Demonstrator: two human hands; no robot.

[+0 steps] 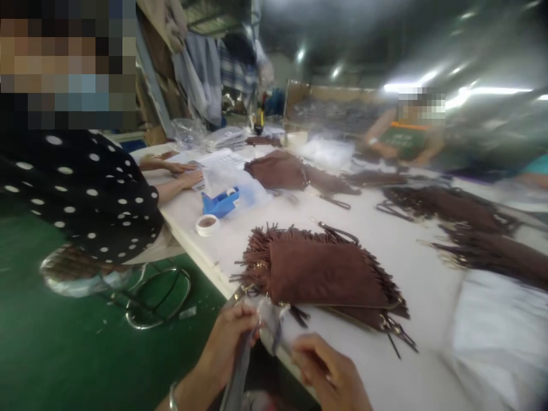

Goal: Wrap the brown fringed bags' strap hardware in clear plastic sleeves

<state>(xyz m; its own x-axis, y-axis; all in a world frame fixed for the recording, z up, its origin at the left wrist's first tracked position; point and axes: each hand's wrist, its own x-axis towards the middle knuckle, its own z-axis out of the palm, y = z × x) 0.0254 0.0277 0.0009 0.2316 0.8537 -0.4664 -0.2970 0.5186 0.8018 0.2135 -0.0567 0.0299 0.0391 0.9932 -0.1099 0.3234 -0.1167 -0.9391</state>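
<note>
At the table's near edge, my left hand (226, 337) is closed, thumb against fingers, around a greyish strap (238, 371) that hangs below it. A piece of thin clear plastic (269, 319) lies between my two hands, blurred. To its right, my right hand (329, 368) has its fingers curled in; motion blur hides what they grip. Just beyond both hands, a brown fringed bag (319, 271) lies flat on the table, with metal clasps at its corners and a wrist loop (338, 232) at its far side.
On the white table (205, 257) are a blue tape dispenser (220, 201), a tape roll (207, 224) and more brown bags (278, 169). White plastic (499, 337) lies at right. A person in polka dots (85, 194) sits left beside a stool (158, 297); another person (402, 140) is across.
</note>
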